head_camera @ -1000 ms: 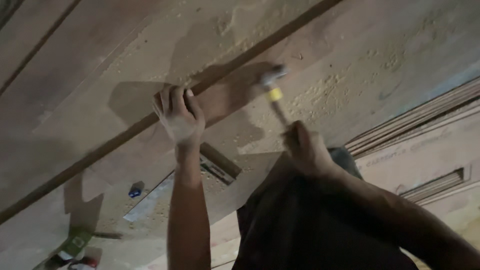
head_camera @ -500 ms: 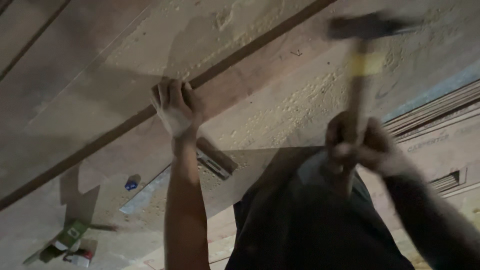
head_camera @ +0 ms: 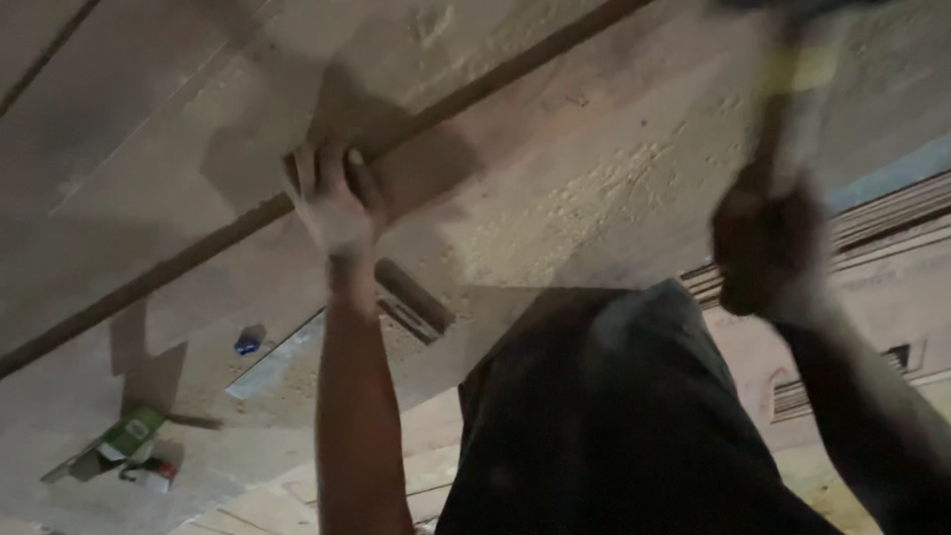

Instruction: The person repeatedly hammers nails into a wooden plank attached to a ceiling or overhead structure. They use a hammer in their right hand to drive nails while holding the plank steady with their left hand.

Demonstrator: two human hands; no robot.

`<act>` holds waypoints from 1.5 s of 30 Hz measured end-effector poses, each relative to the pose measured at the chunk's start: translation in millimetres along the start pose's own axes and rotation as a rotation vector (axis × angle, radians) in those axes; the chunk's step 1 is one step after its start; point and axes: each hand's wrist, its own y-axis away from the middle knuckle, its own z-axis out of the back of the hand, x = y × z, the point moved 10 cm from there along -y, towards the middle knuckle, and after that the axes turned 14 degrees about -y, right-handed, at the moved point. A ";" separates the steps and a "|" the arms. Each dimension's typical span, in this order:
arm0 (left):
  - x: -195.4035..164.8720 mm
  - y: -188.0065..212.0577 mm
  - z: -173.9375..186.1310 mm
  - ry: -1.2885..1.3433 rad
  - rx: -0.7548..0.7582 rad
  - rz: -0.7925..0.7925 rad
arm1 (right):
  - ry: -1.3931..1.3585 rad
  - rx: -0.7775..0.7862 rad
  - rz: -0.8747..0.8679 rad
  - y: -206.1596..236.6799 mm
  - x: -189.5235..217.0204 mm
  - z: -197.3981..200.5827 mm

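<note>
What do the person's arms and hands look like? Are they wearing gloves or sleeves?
No gloves or sleeves show. The left hand is bare and looks dusted with pale powder, above a bare forearm. The right hand is blurred and in shadow, so little can be told. No watch or rings are visible.

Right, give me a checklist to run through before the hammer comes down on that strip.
1. Left hand steadying the dark wooden strip: ok, its fingers rest on the strip against the pale board.
2. Right hand gripping the hammer: ok, closed round the handle, though blurred.
3. Hammer head in sight: not ok, it is cut off at the top edge.
4. A nail under the fingers: cannot tell, too small and shadowed.
5. Fingers clear of the strike spot: cannot tell, since no target shows.
6. Loose things out of the way: ok, the green packet and small blue object lie well apart from both hands.
</note>
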 end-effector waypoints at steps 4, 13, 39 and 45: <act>2.2 0.3 1.4 0.017 -0.019 -0.020 | -0.350 0.116 -0.311 -4.8 -21.9 -24.7; 4.3 5.7 5.3 0.000 0.009 0.028 | 0.047 0.057 -0.092 1.6 -5.5 -16.4; 2.3 5.0 7.5 -0.124 -0.027 0.019 | 0.848 0.376 0.653 26.2 62.2 -60.0; 6.6 6.9 -3.1 -0.039 0.047 0.083 | 1.108 0.254 0.298 -7.0 29.7 -36.5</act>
